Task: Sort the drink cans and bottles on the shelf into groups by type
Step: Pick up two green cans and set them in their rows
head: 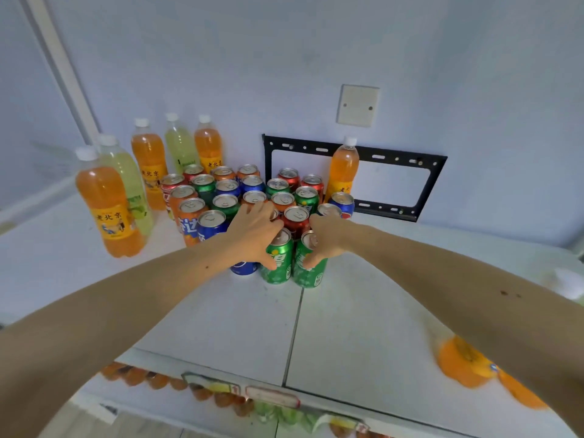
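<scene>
Two green cans stand side by side at the front of a mixed cluster of cans on the white shelf top [221,327]. My left hand [254,230] wraps the left green can [278,262], thumb on its front. My right hand [327,237] grips the right green can [309,270] from the right. Behind them stand several red, orange, blue and green cans, packed close. A blue can [243,267] stands partly hidden under my left wrist. Orange bottles [109,203] and pale green bottles [128,178] stand at the back left. One orange bottle [343,167] stands at the back right.
A black metal wall bracket [354,151] and a white wall plate [357,105] sit on the wall behind the cans. Orange bottles [464,365] lie blurred at the right front under my right forearm. A seam [294,333] splits the shelf top. Snack packets hang below the front edge.
</scene>
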`<action>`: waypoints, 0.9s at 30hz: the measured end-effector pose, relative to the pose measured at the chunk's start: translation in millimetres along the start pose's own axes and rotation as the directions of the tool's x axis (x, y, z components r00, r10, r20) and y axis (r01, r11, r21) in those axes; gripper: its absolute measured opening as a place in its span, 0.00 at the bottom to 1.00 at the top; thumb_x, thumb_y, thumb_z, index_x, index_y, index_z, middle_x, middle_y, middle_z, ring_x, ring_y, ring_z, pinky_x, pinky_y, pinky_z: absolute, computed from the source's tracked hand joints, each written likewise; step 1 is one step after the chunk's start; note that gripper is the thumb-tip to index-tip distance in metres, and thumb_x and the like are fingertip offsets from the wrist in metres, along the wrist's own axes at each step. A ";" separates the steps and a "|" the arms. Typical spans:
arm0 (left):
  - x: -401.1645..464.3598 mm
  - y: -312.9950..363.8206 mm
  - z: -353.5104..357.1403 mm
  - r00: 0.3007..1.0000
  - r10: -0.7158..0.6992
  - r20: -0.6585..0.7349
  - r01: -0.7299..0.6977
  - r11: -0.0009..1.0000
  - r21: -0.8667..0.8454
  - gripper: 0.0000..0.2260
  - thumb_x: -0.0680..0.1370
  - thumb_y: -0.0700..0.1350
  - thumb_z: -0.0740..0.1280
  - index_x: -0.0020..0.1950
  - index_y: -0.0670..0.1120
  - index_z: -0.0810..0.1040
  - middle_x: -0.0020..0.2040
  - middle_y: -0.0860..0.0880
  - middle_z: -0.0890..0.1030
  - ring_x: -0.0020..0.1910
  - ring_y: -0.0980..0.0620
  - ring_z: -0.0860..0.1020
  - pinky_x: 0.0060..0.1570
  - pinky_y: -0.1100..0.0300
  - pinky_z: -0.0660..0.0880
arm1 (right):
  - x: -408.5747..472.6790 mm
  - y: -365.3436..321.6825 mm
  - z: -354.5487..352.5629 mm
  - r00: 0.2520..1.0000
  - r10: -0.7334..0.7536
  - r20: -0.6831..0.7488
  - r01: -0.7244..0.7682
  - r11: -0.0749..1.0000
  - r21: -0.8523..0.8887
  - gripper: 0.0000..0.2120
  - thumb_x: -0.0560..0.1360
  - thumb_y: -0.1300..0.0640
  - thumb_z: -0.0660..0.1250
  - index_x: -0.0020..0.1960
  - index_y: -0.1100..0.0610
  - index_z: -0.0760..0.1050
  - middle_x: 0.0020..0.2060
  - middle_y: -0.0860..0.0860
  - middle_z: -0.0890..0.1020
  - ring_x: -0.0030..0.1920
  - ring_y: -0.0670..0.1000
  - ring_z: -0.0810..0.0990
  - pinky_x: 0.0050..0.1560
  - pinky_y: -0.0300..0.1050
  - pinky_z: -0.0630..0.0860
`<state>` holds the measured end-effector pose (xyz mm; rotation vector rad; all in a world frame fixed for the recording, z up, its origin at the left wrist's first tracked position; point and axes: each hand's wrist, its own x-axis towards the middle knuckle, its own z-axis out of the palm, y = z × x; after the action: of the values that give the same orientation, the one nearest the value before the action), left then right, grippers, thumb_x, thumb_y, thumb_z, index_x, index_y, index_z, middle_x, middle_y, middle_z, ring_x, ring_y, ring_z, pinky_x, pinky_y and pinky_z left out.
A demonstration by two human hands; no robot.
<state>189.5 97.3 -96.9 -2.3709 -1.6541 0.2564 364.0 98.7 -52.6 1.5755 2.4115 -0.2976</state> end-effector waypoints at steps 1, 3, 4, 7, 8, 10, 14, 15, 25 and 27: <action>-0.3 2.1 2.7 1.000 -0.011 -0.013 0.011 1.000 0.000 0.38 0.65 0.67 0.72 0.67 0.48 0.70 0.65 0.44 0.66 0.63 0.43 0.65 0.57 0.48 0.67 | 2.6 -0.2 7.0 1.000 0.006 -0.013 -0.006 1.000 0.018 0.36 0.66 0.42 0.76 0.64 0.62 0.67 0.55 0.56 0.78 0.51 0.55 0.77 0.45 0.46 0.75; -2.3 5.4 6.6 0.998 -0.047 -0.033 0.047 0.999 -0.027 0.39 0.64 0.68 0.72 0.67 0.47 0.70 0.65 0.43 0.65 0.64 0.43 0.64 0.59 0.47 0.66 | 6.2 0.0 18.4 0.998 0.016 -0.056 -0.014 0.999 0.034 0.37 0.65 0.43 0.76 0.63 0.60 0.65 0.54 0.55 0.77 0.48 0.54 0.75 0.45 0.47 0.76; -3.9 6.9 7.9 0.997 -0.069 -0.043 0.067 0.997 -0.042 0.39 0.64 0.68 0.71 0.67 0.47 0.70 0.64 0.44 0.66 0.64 0.43 0.64 0.59 0.47 0.66 | 7.2 -0.4 22.8 0.997 0.020 -0.076 -0.017 0.999 0.042 0.37 0.65 0.43 0.77 0.63 0.59 0.65 0.54 0.55 0.77 0.48 0.54 0.74 0.46 0.48 0.76; -10.1 10.5 9.2 0.991 -0.105 -0.080 0.099 0.992 -0.077 0.39 0.64 0.68 0.72 0.66 0.45 0.71 0.64 0.44 0.67 0.63 0.44 0.65 0.59 0.47 0.67 | 7.6 -0.8 33.4 0.993 0.025 -0.120 -0.013 0.995 0.101 0.36 0.65 0.47 0.77 0.64 0.59 0.64 0.55 0.56 0.78 0.50 0.56 0.77 0.45 0.49 0.77; -12.4 11.6 9.2 0.990 -0.106 -0.092 0.098 0.992 -0.082 0.39 0.63 0.68 0.72 0.66 0.45 0.71 0.64 0.44 0.67 0.63 0.44 0.65 0.59 0.47 0.67 | 6.2 -0.7 35.4 0.990 0.034 -0.138 -0.017 0.993 0.121 0.35 0.66 0.47 0.77 0.64 0.59 0.64 0.55 0.56 0.77 0.51 0.56 0.77 0.44 0.48 0.76; -18.4 13.6 9.3 0.989 -0.094 -0.118 0.085 0.993 -0.079 0.39 0.63 0.67 0.73 0.65 0.44 0.71 0.64 0.45 0.68 0.62 0.44 0.66 0.58 0.49 0.66 | 1.7 -0.6 38.5 0.984 0.056 -0.167 -0.030 0.988 0.155 0.34 0.66 0.47 0.77 0.62 0.58 0.64 0.56 0.56 0.77 0.51 0.57 0.77 0.46 0.49 0.76; -32.9 17.1 10.9 0.987 -0.039 -0.159 0.027 0.997 -0.077 0.38 0.63 0.65 0.75 0.65 0.45 0.68 0.64 0.45 0.69 0.62 0.44 0.66 0.60 0.49 0.66 | -11.4 -3.6 43.8 0.976 0.105 -0.192 -0.069 0.981 0.182 0.35 0.65 0.47 0.78 0.63 0.57 0.64 0.58 0.56 0.77 0.55 0.58 0.77 0.54 0.56 0.78; -37.5 16.8 11.4 0.987 -0.022 -0.162 0.009 0.997 -0.079 0.38 0.63 0.64 0.75 0.64 0.45 0.68 0.64 0.46 0.69 0.62 0.45 0.66 0.60 0.49 0.67 | -15.6 -6.1 45.3 0.975 0.114 -0.189 -0.077 0.978 0.192 0.35 0.64 0.48 0.78 0.63 0.57 0.65 0.59 0.56 0.77 0.56 0.58 0.77 0.55 0.56 0.78; -103.1 -3.8 6.3 0.982 0.106 -0.155 -0.127 0.983 -0.130 0.36 0.64 0.63 0.76 0.62 0.45 0.66 0.57 0.45 0.78 0.57 0.43 0.71 0.51 0.52 0.66 | -69.5 -60.3 60.1 0.961 0.200 -0.191 -0.154 0.961 0.229 0.34 0.66 0.54 0.78 0.66 0.57 0.65 0.64 0.56 0.76 0.61 0.58 0.75 0.53 0.47 0.73; -116.1 -9.1 2.6 0.986 0.116 -0.122 -0.136 0.976 -0.171 0.36 0.64 0.62 0.76 0.63 0.46 0.66 0.57 0.45 0.78 0.53 0.44 0.74 0.45 0.54 0.67 | -77.8 -73.3 62.8 0.958 0.207 -0.198 -0.161 0.961 0.222 0.35 0.66 0.53 0.78 0.66 0.57 0.65 0.64 0.56 0.75 0.61 0.58 0.75 0.52 0.46 0.73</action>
<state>140.6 -8.4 -95.8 -2.5740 -1.5368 -0.0045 332.6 -16.7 -85.3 2.0082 2.4317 -0.3621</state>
